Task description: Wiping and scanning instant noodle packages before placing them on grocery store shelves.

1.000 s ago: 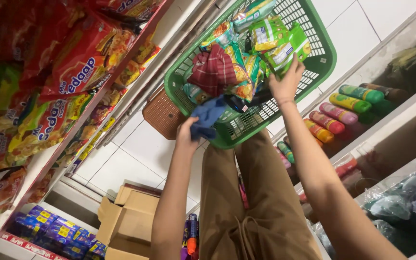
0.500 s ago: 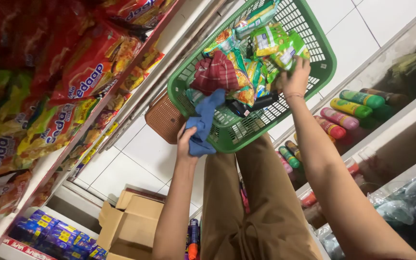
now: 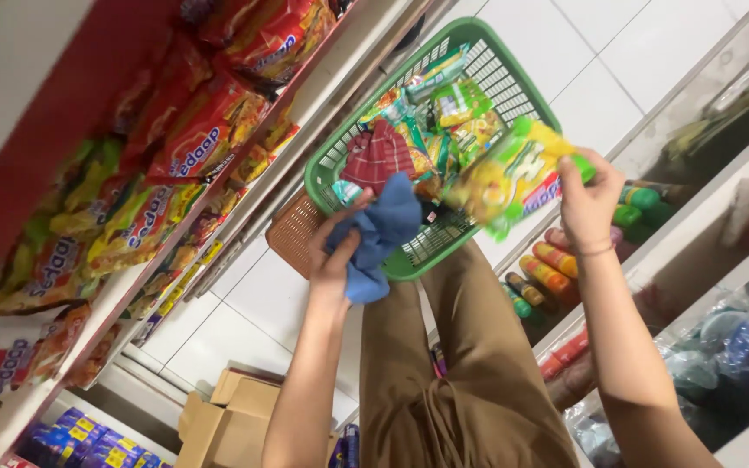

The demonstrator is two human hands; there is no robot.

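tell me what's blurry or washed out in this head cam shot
Head view: the yellow-green packet in the right hand is smeared by motion blur; the red packets on the left shelf are soft, close to the lens; the white floor tiles look bright and flat; the left hand and blue cloth read fairly sharp.

Yellow packet (image 3: pixel 513 178) blurred; basket (image 3: pixel 513 82) contents half-hidden.
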